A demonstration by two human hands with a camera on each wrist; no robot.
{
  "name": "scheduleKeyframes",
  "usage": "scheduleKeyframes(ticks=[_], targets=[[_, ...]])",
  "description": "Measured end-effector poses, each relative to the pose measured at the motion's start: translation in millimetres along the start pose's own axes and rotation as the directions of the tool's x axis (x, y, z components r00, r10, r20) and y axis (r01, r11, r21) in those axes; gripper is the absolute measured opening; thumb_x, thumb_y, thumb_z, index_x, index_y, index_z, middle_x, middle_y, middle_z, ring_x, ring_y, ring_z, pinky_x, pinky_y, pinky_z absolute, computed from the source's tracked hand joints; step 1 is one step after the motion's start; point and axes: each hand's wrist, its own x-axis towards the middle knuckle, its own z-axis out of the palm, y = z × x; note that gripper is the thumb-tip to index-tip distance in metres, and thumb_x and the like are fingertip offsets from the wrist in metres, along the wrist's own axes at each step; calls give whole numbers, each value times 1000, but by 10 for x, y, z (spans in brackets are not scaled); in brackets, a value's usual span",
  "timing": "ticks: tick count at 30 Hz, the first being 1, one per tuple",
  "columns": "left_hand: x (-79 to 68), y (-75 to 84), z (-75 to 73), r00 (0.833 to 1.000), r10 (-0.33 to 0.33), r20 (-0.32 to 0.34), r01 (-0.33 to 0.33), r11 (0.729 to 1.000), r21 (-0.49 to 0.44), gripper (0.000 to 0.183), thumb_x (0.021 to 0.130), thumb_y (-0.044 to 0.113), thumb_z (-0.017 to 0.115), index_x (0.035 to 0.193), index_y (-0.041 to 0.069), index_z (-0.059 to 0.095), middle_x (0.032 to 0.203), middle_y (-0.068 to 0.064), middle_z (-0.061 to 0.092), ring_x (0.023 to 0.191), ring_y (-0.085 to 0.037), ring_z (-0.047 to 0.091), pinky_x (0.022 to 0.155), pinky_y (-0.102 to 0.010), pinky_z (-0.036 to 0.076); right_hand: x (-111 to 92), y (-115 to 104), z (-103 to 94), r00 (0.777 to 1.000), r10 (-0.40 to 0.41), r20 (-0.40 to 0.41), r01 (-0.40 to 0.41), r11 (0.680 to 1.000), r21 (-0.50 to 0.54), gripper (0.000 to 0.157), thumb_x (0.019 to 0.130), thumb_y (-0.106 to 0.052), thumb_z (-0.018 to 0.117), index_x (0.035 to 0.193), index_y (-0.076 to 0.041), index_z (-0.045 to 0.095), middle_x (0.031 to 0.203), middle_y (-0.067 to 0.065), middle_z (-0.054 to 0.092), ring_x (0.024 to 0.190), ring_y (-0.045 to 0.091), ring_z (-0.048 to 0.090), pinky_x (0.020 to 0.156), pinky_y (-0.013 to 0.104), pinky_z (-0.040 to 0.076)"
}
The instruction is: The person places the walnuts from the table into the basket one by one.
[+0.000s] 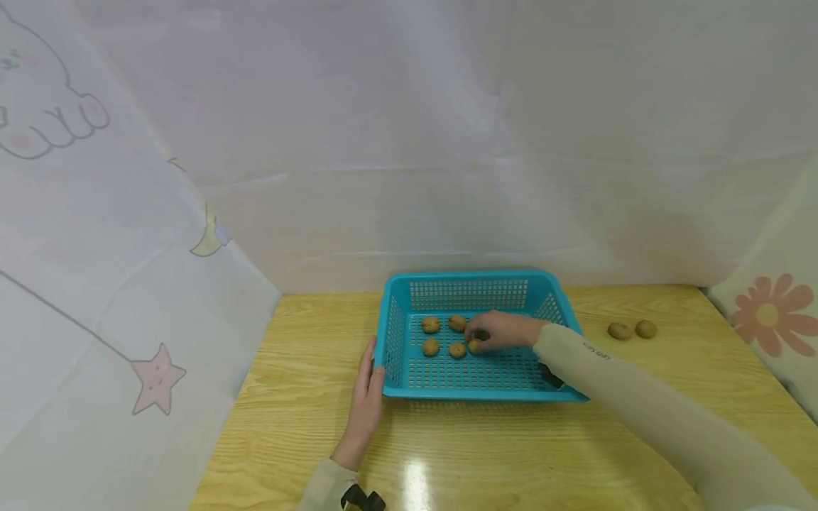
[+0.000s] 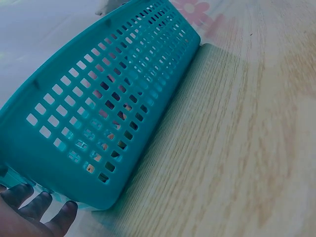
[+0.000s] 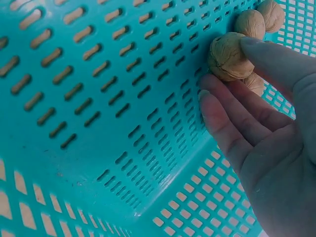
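Note:
A blue plastic basket (image 1: 473,394) with slotted sides stands on the wooden table. At its left side my left hand (image 1: 367,397) holds the rim, thumb near the top edge and fingers along the outer wall; the fingertips (image 2: 69,210) show against the basket in the left wrist view. My right hand (image 1: 501,330) reaches inside and pinches a walnut (image 3: 228,57) between thumb and fingers, low over the basket floor. Several more walnuts (image 1: 431,347) lie in the basket to the left of that hand, roughly in two rows.
Two walnuts (image 1: 646,328) lie side by side on the table (image 1: 307,397), right of the basket. A pale sheet (image 1: 447,142) hangs behind the table. Printed sheets flank it on both sides, one with a pink star (image 1: 158,380), the other with a flower (image 1: 770,316).

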Motion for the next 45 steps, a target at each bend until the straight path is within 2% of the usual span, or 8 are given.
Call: scheduleKeyframes(ticks=[8,15,17,20,28,34,40,45], targets=[[20,-4,2,1000,9,-1,-9,1000,-9,51,102,6,30,151,13,16,154,-14,17,138,-29,23,108,-43,27,-118,1,-120,999,52,-9,-51,995,86,29,91,-19,63,119,-14,62,114,1,61,103,19,56,82,37,48],[23,-8,-5,1000,-6,0,6,1000,-13,52,102,6,30,151,16,15,155,-13,16,138,-28,24,108,-44,27,-313,-53,-340,997,58,-56,-51,992,115,33,92,-22,61,124,-13,60,116,7,62,102,22,58,81,36,50],[34,-103,-9,1000,6,-5,-6,1000,-15,51,103,10,30,151,20,16,155,-11,16,139,-26,23,108,-43,26,-372,-65,-398,995,61,-78,-53,994,97,31,93,-23,59,123,-15,60,116,6,62,101,20,59,81,35,50],[30,-101,-7,1000,3,-9,-3,1000,-12,51,103,10,31,150,20,17,155,-9,16,139,-25,22,108,-40,25,-464,-54,-477,991,55,-118,-44,995,90,29,93,-23,58,122,-16,60,115,4,62,101,20,59,82,38,50],[8,-9,-6,1000,-18,-3,18,1000,-5,51,102,8,30,151,17,17,155,-5,16,139,-25,21,109,-40,25,-680,62,-598,970,27,-242,-1,995,103,27,92,-22,61,119,-22,61,108,-7,63,94,13,59,79,31,51],[5,-17,-9,1000,-19,-5,19,1000,-1,51,102,9,30,151,18,17,155,-7,17,139,-25,22,109,-40,25,-871,101,-696,954,1,-301,34,993,112,30,91,-20,62,121,-16,61,111,-2,63,94,14,59,75,31,52],[-4,-18,-10,1000,-16,-6,16,1000,-3,51,102,9,30,151,16,16,155,-11,16,139,-26,22,108,-35,27,-1092,162,-743,942,21,-335,13,995,100,31,91,-21,62,122,-16,60,113,-1,63,95,14,60,73,28,52],[-10,6,1,1000,-10,-6,10,1000,1,51,102,7,30,151,14,16,154,-14,17,138,-30,23,107,-42,28,-1282,227,-753,921,5,-390,34,995,94,28,91,-18,62,119,-15,62,108,-1,64,91,16,62,70,29,53]])
